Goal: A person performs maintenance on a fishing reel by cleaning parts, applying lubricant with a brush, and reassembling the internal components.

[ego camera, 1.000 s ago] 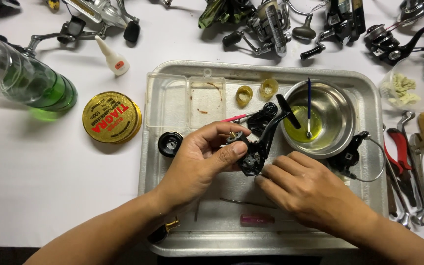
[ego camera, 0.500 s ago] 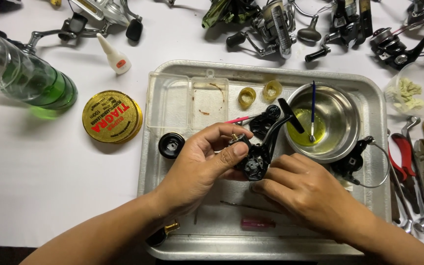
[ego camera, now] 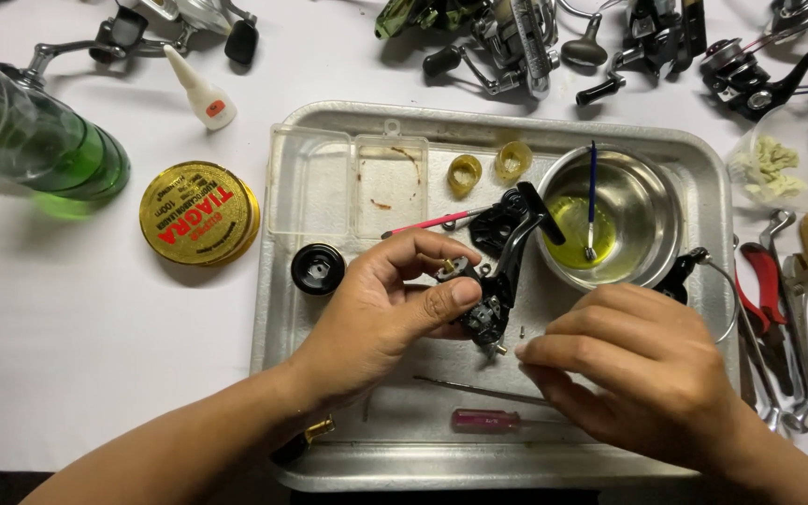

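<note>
Grip: left hand pinches black reel body betw. thumb & forefinger, held just above tray w/ open side up, prob. so inner parts face the eye; right hand beside it, fingertips drawn close near reel's lower end, whether they hold a small part: cannot tell

Items, lg to sm:
- Metal tray: holds the work, likely to catch loose bits
- Green bottle: on its side, far left, off tray
- Steel bowl: yellowish fluid, blue brush stood in it, w/in reach of right hand
- Clear plastic box: tray, upper left
- Gold tin: lid on, left of tray
- Red pliers: right of tray
- Pink-handled screwdriver: tray front edge
- Black round knob: tray, by left hand
- Two yellow bushings: set aside, top of tray
</note>
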